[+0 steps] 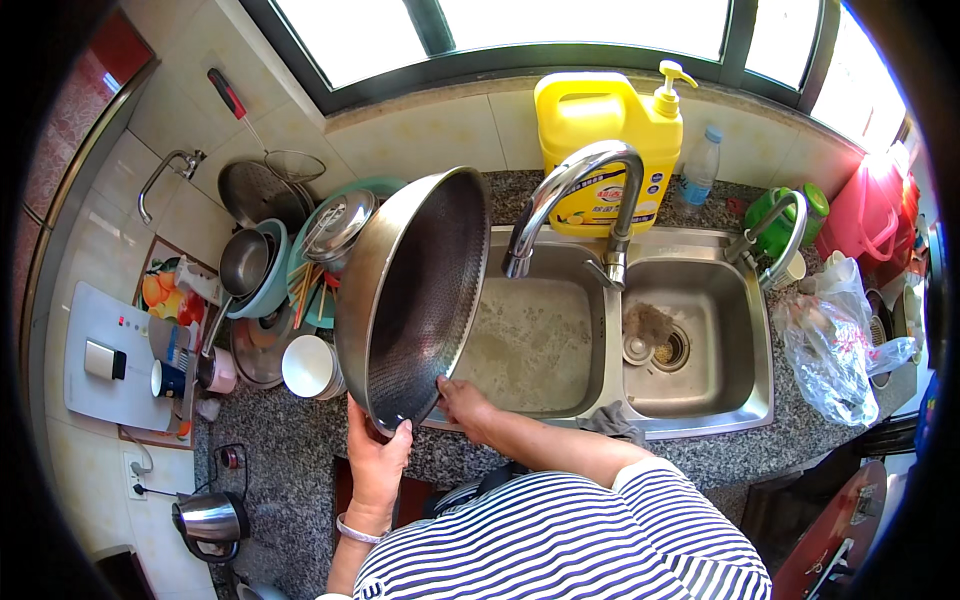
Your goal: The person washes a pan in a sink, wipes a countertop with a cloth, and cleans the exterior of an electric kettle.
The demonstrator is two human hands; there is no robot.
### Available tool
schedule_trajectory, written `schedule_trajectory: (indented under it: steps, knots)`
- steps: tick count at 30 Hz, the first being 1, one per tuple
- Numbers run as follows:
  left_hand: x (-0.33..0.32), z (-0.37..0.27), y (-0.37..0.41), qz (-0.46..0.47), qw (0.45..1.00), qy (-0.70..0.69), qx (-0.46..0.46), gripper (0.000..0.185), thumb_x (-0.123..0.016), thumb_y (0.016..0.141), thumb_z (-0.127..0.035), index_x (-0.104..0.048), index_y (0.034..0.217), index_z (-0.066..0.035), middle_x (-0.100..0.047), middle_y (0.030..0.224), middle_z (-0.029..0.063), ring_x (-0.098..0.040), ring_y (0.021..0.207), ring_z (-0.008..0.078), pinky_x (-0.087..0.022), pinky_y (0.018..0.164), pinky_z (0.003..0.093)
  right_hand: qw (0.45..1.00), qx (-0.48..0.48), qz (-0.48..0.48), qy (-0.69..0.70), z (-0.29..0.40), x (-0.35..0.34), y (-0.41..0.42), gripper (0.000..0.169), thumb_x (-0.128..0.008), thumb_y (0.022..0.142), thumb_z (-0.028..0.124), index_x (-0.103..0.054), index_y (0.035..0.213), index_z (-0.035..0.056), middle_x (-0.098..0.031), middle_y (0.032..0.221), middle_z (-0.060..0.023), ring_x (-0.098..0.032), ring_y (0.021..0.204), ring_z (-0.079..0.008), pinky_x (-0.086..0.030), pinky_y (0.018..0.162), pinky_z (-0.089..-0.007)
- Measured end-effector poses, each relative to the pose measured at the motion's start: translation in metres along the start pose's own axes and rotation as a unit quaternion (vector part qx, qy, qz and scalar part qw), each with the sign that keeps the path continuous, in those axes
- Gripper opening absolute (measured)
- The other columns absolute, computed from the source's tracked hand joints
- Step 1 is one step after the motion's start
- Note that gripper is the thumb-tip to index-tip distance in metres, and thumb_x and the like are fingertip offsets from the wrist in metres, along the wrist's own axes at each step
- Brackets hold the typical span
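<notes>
A large metal wok (427,292) with a dark, textured inside is tilted up on its side, its open face turned towards the sink. My left hand (379,442) grips its near rim, thumb on the inner side. On the same rim, farther right, my right hand (463,405) pinches the edge. Right of the wok lies the wider basin (540,337) of a steel double sink, holding cloudy water with bubbles. A chrome faucet (626,195) arches over it. The wok hides part of that basin and some of the dishes behind.
White bowls (309,366), a lidded steel pot (341,225) and chopsticks (304,292) crowd the left counter. A brown scouring pad (649,322) lies in the smaller basin (705,375). A grey cloth (611,424) hangs on the sink's front edge. Behind stands a yellow detergent jug (585,127).
</notes>
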State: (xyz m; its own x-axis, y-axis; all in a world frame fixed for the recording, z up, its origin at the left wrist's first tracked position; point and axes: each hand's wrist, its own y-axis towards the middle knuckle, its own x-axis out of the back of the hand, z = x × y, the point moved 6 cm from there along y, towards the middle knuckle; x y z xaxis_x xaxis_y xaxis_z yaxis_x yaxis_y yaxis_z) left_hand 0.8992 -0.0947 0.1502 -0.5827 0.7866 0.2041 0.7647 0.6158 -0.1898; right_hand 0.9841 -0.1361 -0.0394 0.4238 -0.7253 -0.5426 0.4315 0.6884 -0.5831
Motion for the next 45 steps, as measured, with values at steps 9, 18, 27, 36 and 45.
schedule_trajectory:
  steps: [9, 18, 27, 36, 45]
  knots:
    - [0.008, 0.001, -0.012, -0.017, 0.999, -0.005, 0.033, 0.040, -0.058, 0.085, 0.003, -0.041, 0.120, -0.007, -0.054, 0.080, 0.0020, -0.050, 0.055, 0.0061, -0.041, 0.044, 0.0187, 0.972, 0.130, -0.097, -0.168, -0.008, 0.036, 0.039, 0.044, -0.044, 0.099, 0.038, -0.064, 0.092, 0.0004, -0.056, 0.073, -0.0045, -0.049, 0.069, -0.0162, -0.042, 0.064, -0.0348]
    - [0.029, 0.007, -0.028, -0.009, 0.998, 0.015, 0.053, 0.031, -0.057, 0.086, 0.002, -0.043, 0.113, -0.005, -0.055, 0.080, 0.0037, -0.052, 0.056, 0.0075, -0.043, 0.045, 0.0192, 0.880, 0.253, -0.174, -0.362, 0.027, 0.061, 0.034, 0.050, -0.041, 0.098, 0.042, -0.061, 0.082, -0.0007, -0.062, 0.086, -0.0287, -0.057, 0.086, -0.0481, -0.044, 0.074, -0.0528]
    - [0.046, 0.014, -0.042, -0.009, 0.997, 0.029, 0.069, 0.017, -0.058, 0.084, 0.001, -0.051, 0.100, -0.001, -0.057, 0.074, 0.0048, -0.054, 0.054, 0.0101, -0.042, 0.042, 0.0211, 0.804, 0.297, -0.207, -0.472, 0.062, 0.090, 0.019, 0.041, -0.042, 0.097, 0.037, -0.061, 0.085, 0.0030, -0.063, 0.087, -0.0242, -0.058, 0.085, -0.0460, -0.044, 0.074, -0.0546]
    - [0.050, 0.011, -0.052, 0.012, 0.995, 0.012, 0.098, 0.020, -0.057, 0.083, 0.000, -0.051, 0.101, 0.003, -0.057, 0.072, 0.0066, -0.054, 0.053, 0.0102, -0.043, 0.042, 0.0216, 0.796, 0.400, -0.215, -0.400, 0.137, 0.102, -0.007, 0.029, -0.051, 0.094, 0.032, -0.064, 0.088, 0.0066, -0.064, 0.082, -0.0173, -0.061, 0.082, -0.0389, -0.047, 0.070, -0.0464]
    - [0.073, 0.033, -0.064, -0.012, 0.992, -0.018, 0.122, 0.025, -0.055, 0.082, 0.002, -0.046, 0.106, 0.001, -0.055, 0.073, 0.0063, -0.054, 0.052, 0.0107, -0.043, 0.041, 0.0229, 0.489, 0.298, -0.117, -0.811, 0.151, 0.045, -0.069, 0.031, -0.070, 0.076, 0.023, -0.060, 0.103, 0.0104, -0.063, 0.097, -0.0104, -0.063, 0.092, -0.0250, -0.047, 0.079, -0.0377]
